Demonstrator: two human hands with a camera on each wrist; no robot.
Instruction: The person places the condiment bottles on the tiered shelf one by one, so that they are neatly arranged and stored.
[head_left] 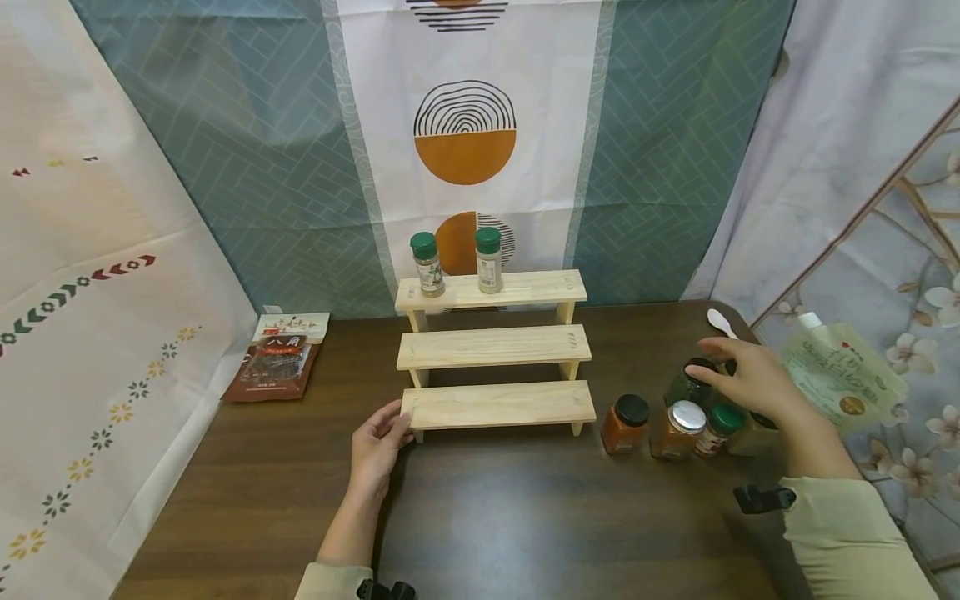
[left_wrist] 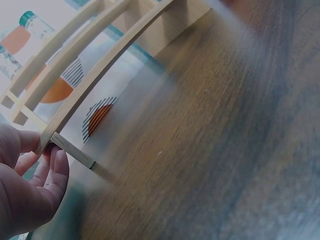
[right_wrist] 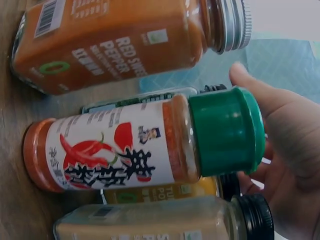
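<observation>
One left grip (head_left: 377,446) on one three-tiered rack (head_left: 495,347), two green-capped bottles (head_left: 490,268) atop.

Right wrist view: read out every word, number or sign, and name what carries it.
"RED SWE… PEPPER", first line running out of sight: silver-lidded jar.
"辣椒粉", stylised: green-capped bottle.
"TU… PO…", partly hidden: yellow jar.
Green "0"-like sign: silver-lidded jar and yellow jar.
"S… P…", cut off: jar at the bottom edge.
Remaining print: too small or blurred.
</observation>
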